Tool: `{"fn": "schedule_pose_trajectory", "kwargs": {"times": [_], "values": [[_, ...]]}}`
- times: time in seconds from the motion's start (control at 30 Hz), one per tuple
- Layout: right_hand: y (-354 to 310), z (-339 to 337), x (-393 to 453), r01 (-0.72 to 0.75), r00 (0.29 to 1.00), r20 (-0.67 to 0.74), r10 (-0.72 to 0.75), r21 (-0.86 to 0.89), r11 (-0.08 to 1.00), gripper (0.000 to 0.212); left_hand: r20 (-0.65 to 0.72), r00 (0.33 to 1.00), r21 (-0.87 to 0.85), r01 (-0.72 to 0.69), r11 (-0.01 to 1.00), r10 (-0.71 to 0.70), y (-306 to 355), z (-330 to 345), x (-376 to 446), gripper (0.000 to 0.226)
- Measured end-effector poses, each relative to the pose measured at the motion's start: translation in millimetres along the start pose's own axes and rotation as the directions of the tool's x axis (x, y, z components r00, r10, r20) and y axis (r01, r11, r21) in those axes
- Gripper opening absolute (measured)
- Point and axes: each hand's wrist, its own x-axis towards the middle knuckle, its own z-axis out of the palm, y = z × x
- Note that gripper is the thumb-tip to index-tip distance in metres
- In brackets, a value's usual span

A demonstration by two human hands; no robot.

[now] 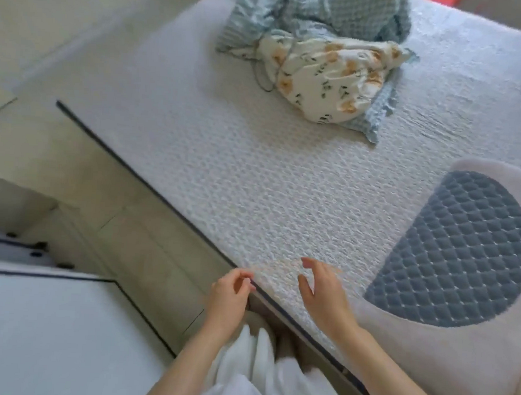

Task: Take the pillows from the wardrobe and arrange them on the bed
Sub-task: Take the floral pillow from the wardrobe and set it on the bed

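A white pillow (432,354) with a large grey quilted patch lies flat on the bed (254,172) at the right, near its front edge. My right hand (323,296) hovers just left of that pillow, fingers apart and empty, not touching it. Over the bed's dark-piped edge, my left hand (230,296) is loosely curled with nothing in it. A crumpled bundle of blue checked bedding and a white printed cover (327,79) sits at the far middle of the bed. The wardrobe cannot be made out for certain.
White furniture with dark trim and round knobs (32,320) stands at the lower left, leaving a narrow strip of beige tiled floor (106,206) between it and the bed. White cabinet fronts (34,31) run along the upper left. My white clothing fills the bottom middle.
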Motion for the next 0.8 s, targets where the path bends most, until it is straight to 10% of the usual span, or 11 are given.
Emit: {"fn": "schedule_pose_trajectory", "kwargs": {"times": [0.8], "values": [[-352.5,206.2,143.0,0.544,0.747,0.438,-0.500,0.030,0.838,0.035,-0.606,0.719,-0.185,0.289,0.939,-0.341,-130.2,-336.0,52.7,0.019]]}}
